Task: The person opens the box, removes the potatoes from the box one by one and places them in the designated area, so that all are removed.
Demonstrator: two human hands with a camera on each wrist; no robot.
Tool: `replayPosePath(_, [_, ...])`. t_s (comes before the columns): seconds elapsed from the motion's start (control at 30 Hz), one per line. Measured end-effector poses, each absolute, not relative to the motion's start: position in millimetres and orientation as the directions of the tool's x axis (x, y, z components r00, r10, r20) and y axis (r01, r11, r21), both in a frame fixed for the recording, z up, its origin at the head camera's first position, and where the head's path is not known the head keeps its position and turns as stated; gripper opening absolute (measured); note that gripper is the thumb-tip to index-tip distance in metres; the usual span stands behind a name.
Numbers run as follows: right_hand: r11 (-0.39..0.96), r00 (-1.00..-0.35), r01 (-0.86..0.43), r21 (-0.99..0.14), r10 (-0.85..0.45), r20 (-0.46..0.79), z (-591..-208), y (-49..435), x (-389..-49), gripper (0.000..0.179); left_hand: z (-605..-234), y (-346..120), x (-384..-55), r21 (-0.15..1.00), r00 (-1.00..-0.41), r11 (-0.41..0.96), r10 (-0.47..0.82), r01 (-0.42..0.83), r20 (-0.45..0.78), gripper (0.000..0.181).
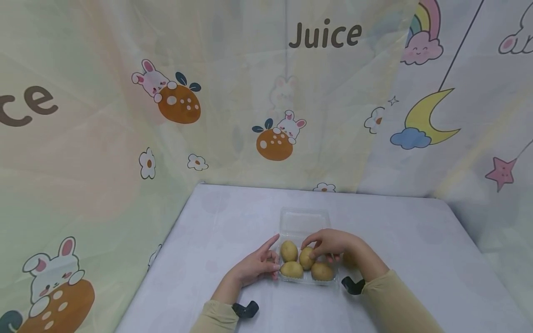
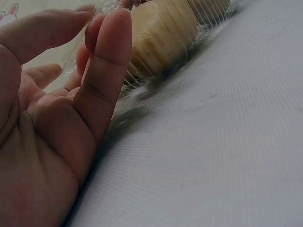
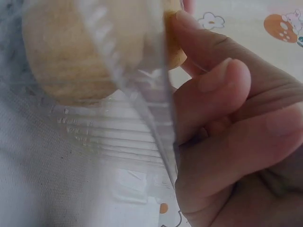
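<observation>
In the head view a clear plastic box (image 1: 306, 280) stands on the table with its lid (image 1: 304, 222) folded back. Several potatoes lie in it, among them one at upper left (image 1: 289, 251), one at lower left (image 1: 292, 269) and one at lower right (image 1: 322, 271). My right hand (image 1: 333, 241) pinches a middle potato (image 1: 307, 258) between thumb and fingers, inside the box. At the box's left side, my left hand (image 1: 256, 267) holds the rim, index finger stretched out. The left wrist view shows a potato (image 2: 163, 35) behind the ribbed plastic wall.
Another potato (image 1: 349, 260) lies right of the box, partly hidden by the right wrist. A white cloth covers the table (image 1: 225, 222). Printed curtains (image 1: 233, 92) hang at the back and sides. Each wrist wears a black camera mount (image 1: 245, 309).
</observation>
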State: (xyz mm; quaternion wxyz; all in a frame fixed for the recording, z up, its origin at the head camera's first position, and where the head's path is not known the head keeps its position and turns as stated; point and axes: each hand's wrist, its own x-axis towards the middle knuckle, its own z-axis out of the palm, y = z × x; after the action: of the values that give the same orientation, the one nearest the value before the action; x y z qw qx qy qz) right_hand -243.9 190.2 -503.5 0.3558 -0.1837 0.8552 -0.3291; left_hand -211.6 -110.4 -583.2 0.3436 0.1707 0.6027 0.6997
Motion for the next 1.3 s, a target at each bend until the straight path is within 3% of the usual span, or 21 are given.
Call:
replayPosePath(0.63, [0.672,-0.716,-0.116,-0.731,-0.567,-0.408,-495,196,-240,0.025,-584,-109,-210,0.962,-0.717,-0.023,0.671,-0.273,-0.188,0.095])
replayPosePath(1.3, [0.617,-0.810,-0.131,-0.776,-0.519,-0.275,-497,241,-242,0.034,-583,-111,-211,0.965,-0.715,-0.020,0.676,-0.263,-0.181,0.099])
